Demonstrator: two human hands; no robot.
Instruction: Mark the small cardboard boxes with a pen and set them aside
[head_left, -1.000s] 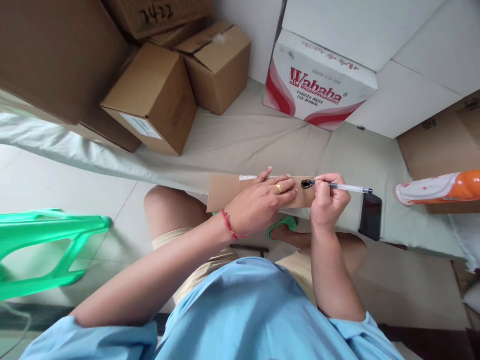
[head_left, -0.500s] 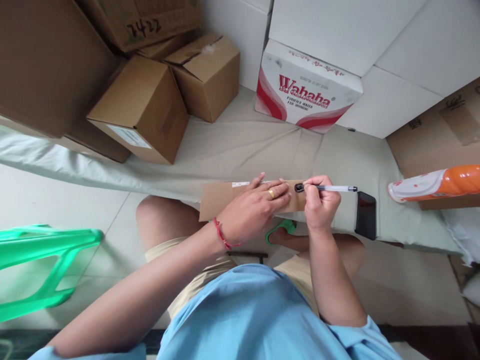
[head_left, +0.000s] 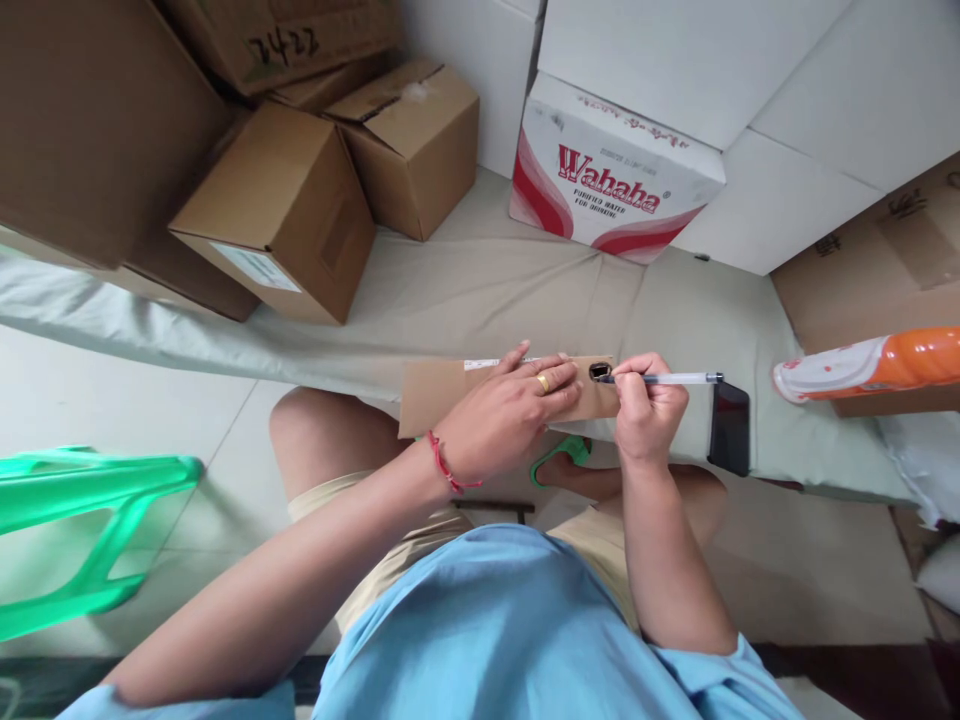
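A flat strip of brown cardboard (head_left: 433, 392) lies across the near edge of the covered surface, above my lap. My left hand (head_left: 517, 410) rests flat on its middle, fingers stretched out and holding nothing. A pen (head_left: 679, 378) with a clear barrel is pinched in my right hand (head_left: 651, 408) at the strip's right end. Its tip points left, close to a small dark oval (head_left: 600, 372) on the cardboard. Whether that oval is a hole or ink, I cannot tell. Part of a white label (head_left: 480, 365) shows behind my left fingers.
A black phone (head_left: 730, 428) lies right of my right hand, with an orange-and-white bottle (head_left: 862, 365) beyond it. Brown boxes (head_left: 277, 210) are stacked at the back left. A white-and-red water carton (head_left: 615, 180) stands at the back. On the floor at left is a green stool (head_left: 97, 530).
My right hand has shifted slightly right with the pen. The pen tip has moved from the dark oval toward its right side, exposing more of it. My left hand stays on the cardboard.
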